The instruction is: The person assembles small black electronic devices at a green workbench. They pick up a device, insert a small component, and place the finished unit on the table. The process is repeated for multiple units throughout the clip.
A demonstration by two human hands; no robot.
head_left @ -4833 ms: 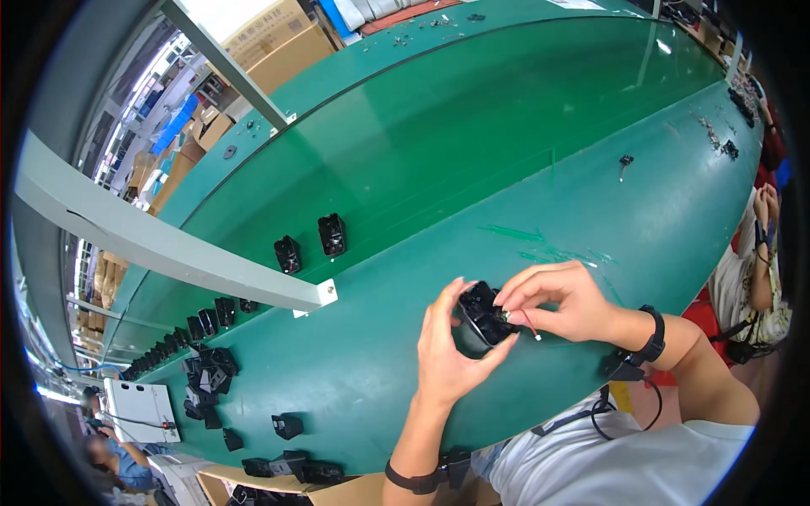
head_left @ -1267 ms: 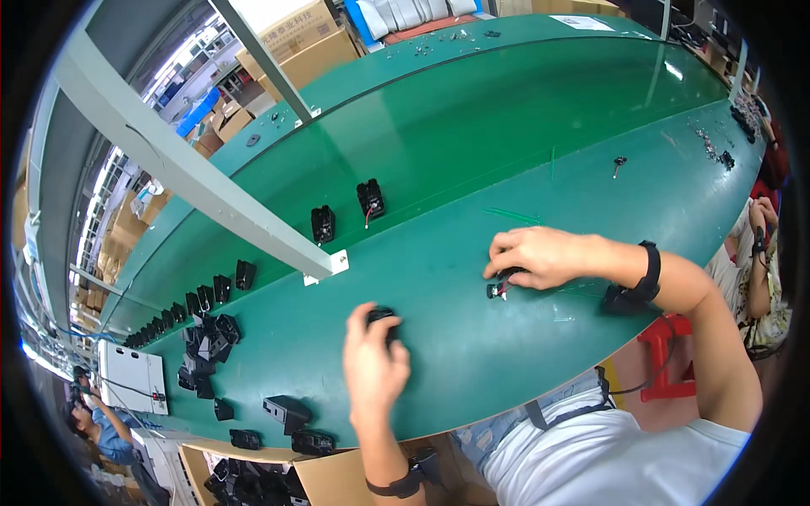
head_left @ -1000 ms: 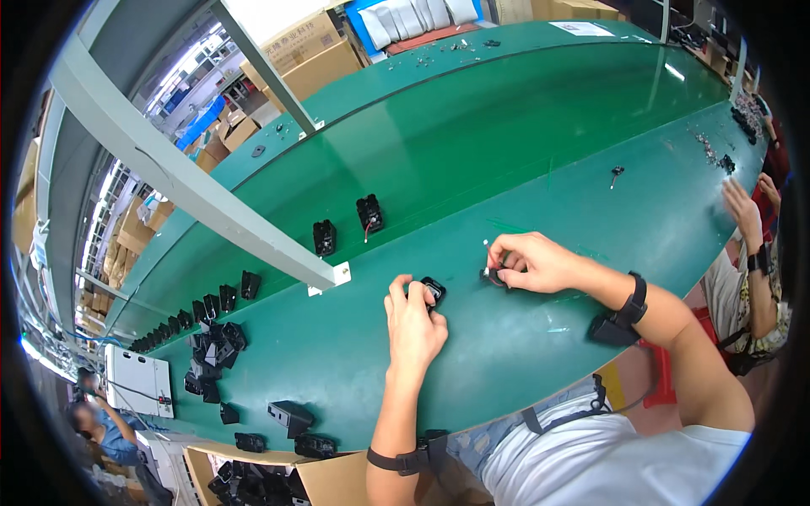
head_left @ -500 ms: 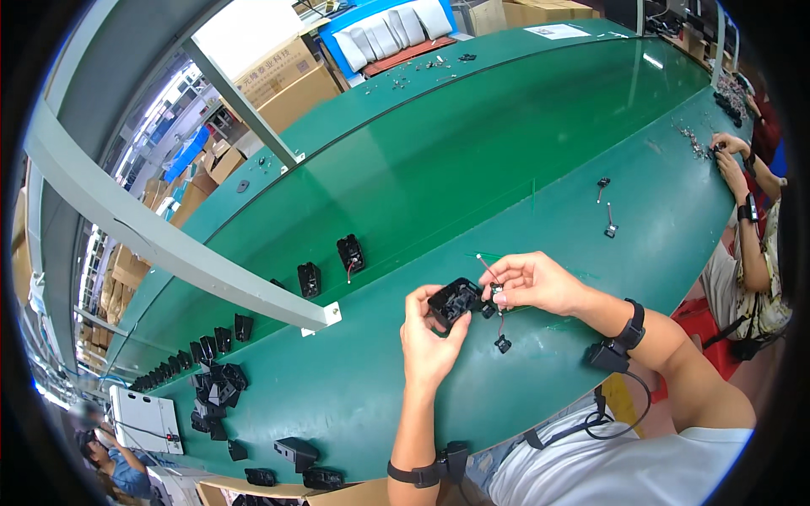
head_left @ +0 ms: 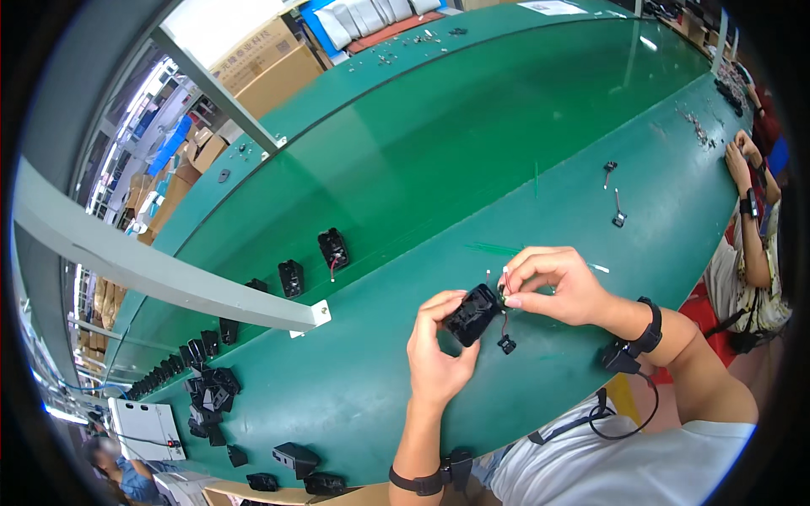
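Fingers and thumb of my left hand grip a black plastic housing by its sides, tilted with its hollow face showing. Beside the housing's right end, my right hand pinches a small wired part with thin red and dark leads; the fingertips partly cover it. Just below them is a small black connector piece with a reddish wire running up toward my right fingers. Whether that wire joins the pinched part is hard to tell.
Black housings line the green belt, and more lie piled at left. Two small wired parts rest to the right. A grey metal strut crosses the left side. Another person's hands work at far right.
My left hand has turned the housing, and its hollow face now shows more fully. My right fingers have shifted slightly right with the wired part. The whole view has swung a little.
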